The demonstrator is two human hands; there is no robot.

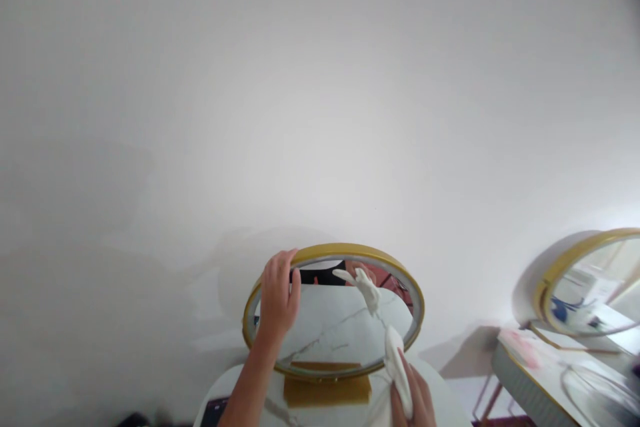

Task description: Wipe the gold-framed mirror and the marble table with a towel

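Observation:
A round gold-framed mirror [410, 293] stands on a gold base on a white marble-patterned table [450, 400], low in the head view. My left hand [276, 303] grips the mirror's upper left rim, fingers curled over the frame. My right hand [413, 400] is closed on a white cloth [395, 357] pressed against the lower right of the glass. The glass reflects the cloth and the marble top.
A plain white wall [320, 113] fills most of the view. At the right stands a second gold-framed round mirror [590, 280] on another table [530, 380] with a pink item on it. A dark object lies at the table's left edge.

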